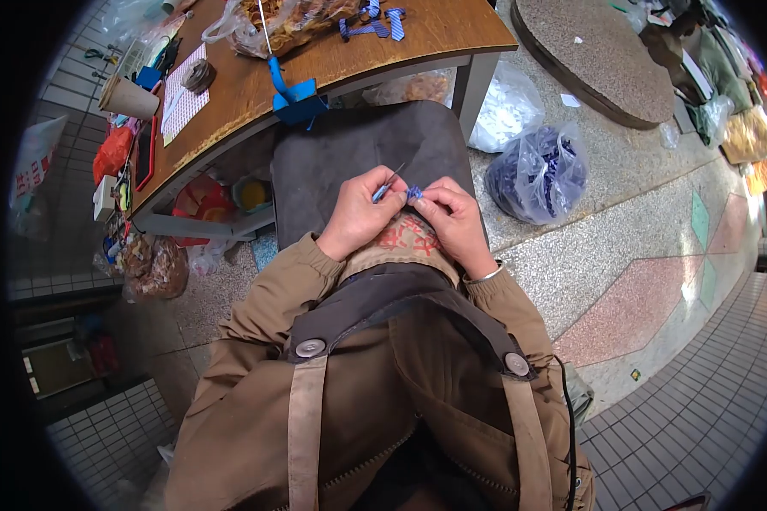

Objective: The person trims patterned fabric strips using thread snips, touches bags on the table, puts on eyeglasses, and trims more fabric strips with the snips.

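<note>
My left hand (362,210) is closed around a small tool with a pale blue handle (380,193) and a thin dark pointed tip. Its thumb and fingertip also reach to a small blue patterned piece of fabric (414,194). From the other side, my right hand (456,218) pinches the same fabric between thumb and finger. Both hands are over my lap, above a beige cloth with red lettering (407,241). How the fabric is folded is too small to tell.
A dark padded seat (349,149) lies ahead, beside a wooden table (426,38). On the table are small blue tie-shaped pieces (396,23), a plastic bag of brown items (302,25) and a blue metal holder (300,102). A clear bag of blue pieces (537,175) stands on the floor.
</note>
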`<state>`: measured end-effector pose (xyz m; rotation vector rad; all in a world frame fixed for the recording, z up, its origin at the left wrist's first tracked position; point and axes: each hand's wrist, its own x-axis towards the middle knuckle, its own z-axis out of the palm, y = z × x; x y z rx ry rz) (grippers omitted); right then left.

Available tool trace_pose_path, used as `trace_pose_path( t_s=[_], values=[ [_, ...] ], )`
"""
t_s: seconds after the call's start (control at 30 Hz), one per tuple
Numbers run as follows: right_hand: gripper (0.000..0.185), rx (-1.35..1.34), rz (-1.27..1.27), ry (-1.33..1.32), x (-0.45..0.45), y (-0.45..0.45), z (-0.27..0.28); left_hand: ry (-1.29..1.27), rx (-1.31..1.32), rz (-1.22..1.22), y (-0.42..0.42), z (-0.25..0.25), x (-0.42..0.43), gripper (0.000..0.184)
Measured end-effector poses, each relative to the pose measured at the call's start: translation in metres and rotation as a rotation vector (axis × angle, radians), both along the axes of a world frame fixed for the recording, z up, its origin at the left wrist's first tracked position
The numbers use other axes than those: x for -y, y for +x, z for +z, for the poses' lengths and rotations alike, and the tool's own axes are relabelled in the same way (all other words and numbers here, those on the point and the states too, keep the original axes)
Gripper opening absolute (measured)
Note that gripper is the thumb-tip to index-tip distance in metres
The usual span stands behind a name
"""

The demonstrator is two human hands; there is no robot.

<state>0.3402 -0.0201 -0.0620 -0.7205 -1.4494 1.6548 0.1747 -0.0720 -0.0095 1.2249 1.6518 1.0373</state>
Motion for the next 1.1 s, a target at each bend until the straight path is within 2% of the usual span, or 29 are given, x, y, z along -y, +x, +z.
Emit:
trace_pose_path(
  t_s=[0.07, 0.2, 0.23, 0.37, 0.57, 0.7, 1.1],
  values=[
    [0.006, 0.066, 0.020, 0.025, 0.001, 0.001, -0.001, -0.003, -0.057, -0.021, -0.002, 0.002, 0.002, 0.009],
    [0.008, -0.063, -0.001, -0.161, 0.003, -0.004, -0.009, 0.064, -0.447, -0.096, -0.004, 0.016, 0.004, 0.018],
    [0.008, -0.062, 0.000, -0.161, 0.003, -0.003, -0.007, 0.065, -0.447, -0.096, -0.004, 0.015, 0.004, 0.018],
    [0.010, 0.019, 0.019, -0.017, 0.001, 0.000, 0.001, 0.248, -0.707, -0.122, -0.002, 0.012, 0.003, 0.023],
    [0.007, -0.047, -0.026, -0.051, 0.005, -0.005, -0.002, 0.308, -0.767, -0.129, 0.000, 0.012, 0.004, 0.019],
    [0.008, 0.052, 0.000, 0.142, 0.001, -0.003, -0.002, 0.317, -0.809, -0.104, -0.003, 0.011, 0.005, 0.018],
    [0.013, 0.027, -0.014, 0.116, 0.003, -0.003, -0.008, 0.327, -0.797, -0.138, -0.001, 0.011, 0.006, 0.016]
  ],
)
